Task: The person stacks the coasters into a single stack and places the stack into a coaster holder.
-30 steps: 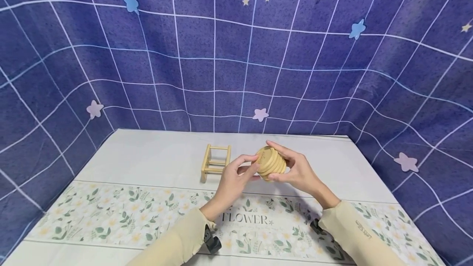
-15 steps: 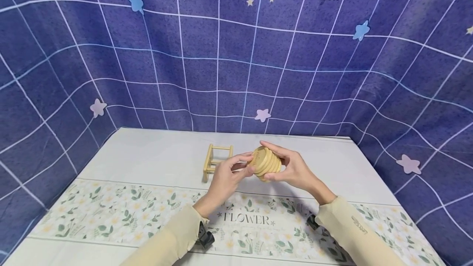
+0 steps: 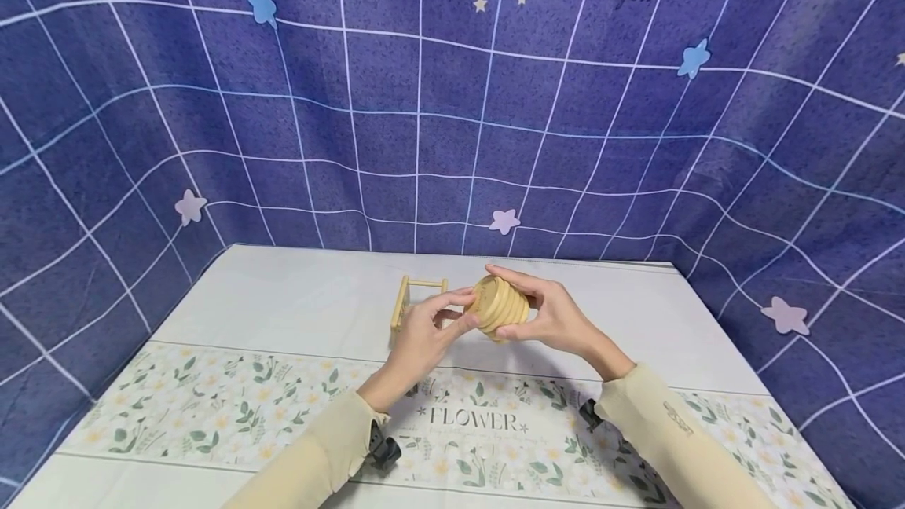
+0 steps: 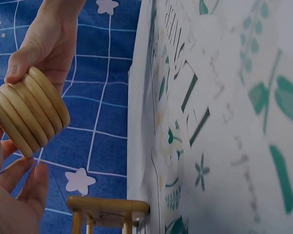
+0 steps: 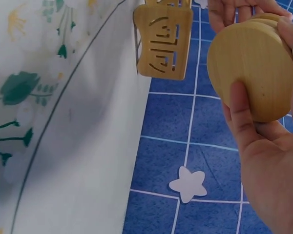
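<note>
A stack of several round wooden coasters (image 3: 503, 308) is held tilted above the table, between both hands. My right hand (image 3: 555, 319) grips the stack from the right, thumb below and fingers over the top in the head view. On the other side my left hand (image 3: 417, 340) pinches the edge of the end coaster with thumb and forefinger; its other fingers (image 4: 15, 176) spread beside the stack. The right wrist view shows the flat face of the coaster (image 5: 251, 68) at the right-hand end. Behind the left hand, a wooden coaster rack (image 3: 400, 303) is partly hidden.
The rack's end panel with cut-out slots (image 5: 165, 41) shows in the right wrist view. A white tablecloth with a flower band (image 3: 283, 407) covers the table. A blue gridded curtain (image 3: 452, 140) with stars hangs behind it and at the sides.
Both hands have moved slightly left with the coaster stack, towards the rack. The left hand now covers more of the rack, which stays in place.
</note>
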A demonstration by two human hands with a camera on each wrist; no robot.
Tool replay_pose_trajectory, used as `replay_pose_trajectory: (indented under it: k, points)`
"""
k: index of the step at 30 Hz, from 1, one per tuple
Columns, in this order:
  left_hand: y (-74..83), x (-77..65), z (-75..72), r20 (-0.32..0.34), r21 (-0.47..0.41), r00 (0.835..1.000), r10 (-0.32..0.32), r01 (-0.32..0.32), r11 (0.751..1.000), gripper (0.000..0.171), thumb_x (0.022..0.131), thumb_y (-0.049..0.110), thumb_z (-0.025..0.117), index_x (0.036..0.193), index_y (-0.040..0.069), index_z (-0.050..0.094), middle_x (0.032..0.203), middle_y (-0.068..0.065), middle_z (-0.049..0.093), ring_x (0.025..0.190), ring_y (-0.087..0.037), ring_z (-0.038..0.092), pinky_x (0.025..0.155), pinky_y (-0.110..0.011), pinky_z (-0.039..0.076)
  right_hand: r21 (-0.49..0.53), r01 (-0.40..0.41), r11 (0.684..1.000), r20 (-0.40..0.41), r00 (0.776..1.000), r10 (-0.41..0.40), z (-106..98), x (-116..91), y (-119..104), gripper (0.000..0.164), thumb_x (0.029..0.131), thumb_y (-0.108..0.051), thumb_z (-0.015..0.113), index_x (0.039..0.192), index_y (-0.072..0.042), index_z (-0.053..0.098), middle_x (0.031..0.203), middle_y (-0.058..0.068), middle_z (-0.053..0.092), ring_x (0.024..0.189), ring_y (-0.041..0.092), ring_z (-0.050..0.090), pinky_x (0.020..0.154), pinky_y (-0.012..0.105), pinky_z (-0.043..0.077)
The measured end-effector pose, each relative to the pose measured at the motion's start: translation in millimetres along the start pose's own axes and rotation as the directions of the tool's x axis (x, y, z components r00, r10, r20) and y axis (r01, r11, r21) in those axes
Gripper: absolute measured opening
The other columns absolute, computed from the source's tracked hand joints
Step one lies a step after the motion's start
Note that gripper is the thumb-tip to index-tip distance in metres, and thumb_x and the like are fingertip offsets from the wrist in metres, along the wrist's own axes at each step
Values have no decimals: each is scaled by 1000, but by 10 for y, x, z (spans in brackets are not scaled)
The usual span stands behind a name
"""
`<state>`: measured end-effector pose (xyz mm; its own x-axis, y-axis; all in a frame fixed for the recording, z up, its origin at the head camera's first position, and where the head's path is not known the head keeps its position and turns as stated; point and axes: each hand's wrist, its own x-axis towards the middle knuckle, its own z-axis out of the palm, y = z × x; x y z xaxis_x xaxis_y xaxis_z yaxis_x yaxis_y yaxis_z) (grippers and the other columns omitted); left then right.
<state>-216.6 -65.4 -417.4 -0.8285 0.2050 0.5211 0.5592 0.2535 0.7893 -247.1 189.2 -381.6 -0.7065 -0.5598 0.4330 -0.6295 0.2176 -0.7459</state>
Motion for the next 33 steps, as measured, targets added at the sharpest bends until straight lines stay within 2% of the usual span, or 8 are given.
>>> replay_pose_trajectory:
  k: [4, 6, 10, 16, 22, 25, 29, 33]
  points:
    - [-10, -4, -45, -26, 89, 999, 22, -20, 996, 35, 95, 20, 89, 128, 10, 82, 137, -6, 78, 113, -28, 76, 91, -50, 62, -12, 10, 1000, 24, 1000, -9, 4, 60, -14, 91, 82, 1, 97, 163, -5, 55, 150, 16, 69, 126, 20, 71, 105, 35, 59]
    - [-26, -6, -73, -31, 88, 999, 30, -27, 996, 35, 94, 18, 89, 127, 8, 82, 135, -6, 79, 109, -28, 75, 89, -50, 62, -15, 14, 1000, 35, 999, -14, 14, 98, -22, 92, 82, 0, 97, 163, -6, 55, 149, 15, 70, 125, 21, 71, 105, 35, 59]
    - [-79, -7, -131, -36, 45, 998, 54, -52, 998, 33, 96, 14, 88, 127, 6, 81, 132, -8, 80, 114, -32, 76, 91, -50, 64, -15, 20, 1000, 54, 998, -20, 42, 174, -45, 92, 82, 1, 97, 163, -6, 55, 148, 15, 70, 125, 21, 71, 104, 36, 60]
    - [-109, -36, -241, -54, 118, 994, 91, -84, 989, 39, 96, 31, 87, 128, 10, 81, 136, -4, 78, 137, -32, 68, 118, -54, 49, -12, 29, 999, 82, 996, -28, 94, 278, -79, 91, 83, -2, 97, 164, -8, 55, 152, 14, 68, 126, 22, 71, 103, 36, 60]
    - [-123, -65, -306, -71, 152, 992, 106, -94, 984, 48, 97, 44, 82, 129, 7, 81, 137, -6, 78, 143, -40, 61, 123, -62, 41, -15, 34, 999, 100, 994, -32, 126, 335, -78, 91, 84, -4, 98, 164, -9, 55, 154, 13, 67, 128, 23, 70, 104, 35, 60]
    - [-122, -64, -313, -74, 150, 992, 101, -89, 985, 45, 97, 38, 84, 128, 6, 81, 137, -7, 78, 148, -43, 57, 128, -67, 32, -19, 35, 999, 107, 994, -32, 126, 353, -75, 91, 84, -4, 98, 164, -9, 54, 155, 13, 66, 129, 24, 70, 105, 36, 59]
    - [-128, -51, -325, -68, 143, 993, 98, -87, 986, 38, 95, 24, 88, 128, 6, 80, 137, -8, 78, 151, -44, 53, 132, -66, 20, -28, 35, 999, 114, 993, -32, 122, 388, -74, 92, 83, -4, 98, 164, -9, 54, 154, 13, 67, 128, 24, 70, 105, 36, 60]
    - [-130, -33, -347, -66, 140, 994, 86, -76, 987, 37, 93, 18, 89, 128, 7, 80, 138, -7, 77, 153, -44, 52, 134, -63, 17, -45, 49, 998, 124, 991, -43, 112, 428, -76, 92, 82, -5, 99, 163, -7, 55, 153, 13, 68, 125, 23, 71, 103, 36, 60]
